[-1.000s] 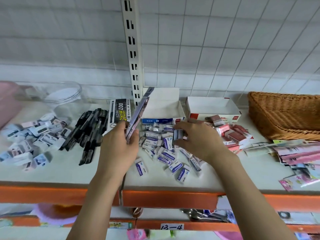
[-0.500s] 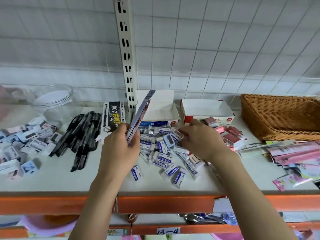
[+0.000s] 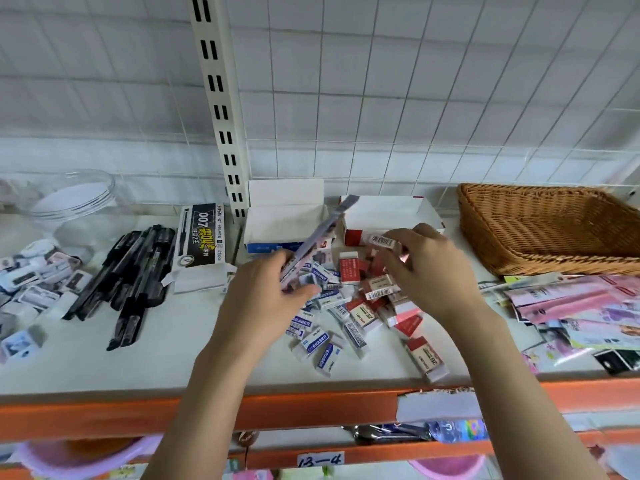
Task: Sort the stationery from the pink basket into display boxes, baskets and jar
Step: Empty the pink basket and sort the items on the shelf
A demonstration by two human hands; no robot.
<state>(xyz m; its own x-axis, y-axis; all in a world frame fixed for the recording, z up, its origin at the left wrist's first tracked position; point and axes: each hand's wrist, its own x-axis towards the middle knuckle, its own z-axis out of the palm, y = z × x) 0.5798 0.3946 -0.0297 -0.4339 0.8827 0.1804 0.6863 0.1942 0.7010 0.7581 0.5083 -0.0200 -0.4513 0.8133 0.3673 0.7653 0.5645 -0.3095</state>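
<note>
My left hand (image 3: 268,292) grips a flat purple stationery pack (image 3: 320,233) that tilts up and to the right. My right hand (image 3: 429,268) pinches a small eraser (image 3: 381,240) with a barcode, held above the heap of red erasers (image 3: 377,289). Blue-labelled erasers (image 3: 322,344) lie scattered below both hands. Behind them stand a blue display box (image 3: 284,220) and a red display box (image 3: 388,213), both open. A wicker basket (image 3: 547,230) stands at the right and a clear jar (image 3: 74,202) lies at the back left.
Black pens (image 3: 135,275) lie beside a black-and-white pen box (image 3: 202,237). Small sharpeners (image 3: 31,285) are piled at the far left. Pink sticker packs (image 3: 575,306) spread at the right. An upright slotted post (image 3: 221,109) rises behind. The shelf has an orange front edge (image 3: 311,407).
Both hands have shifted right, from the blue erasers to the red heap. My right hand has lifted an eraser toward the red box. The purple pack stays in my left hand.
</note>
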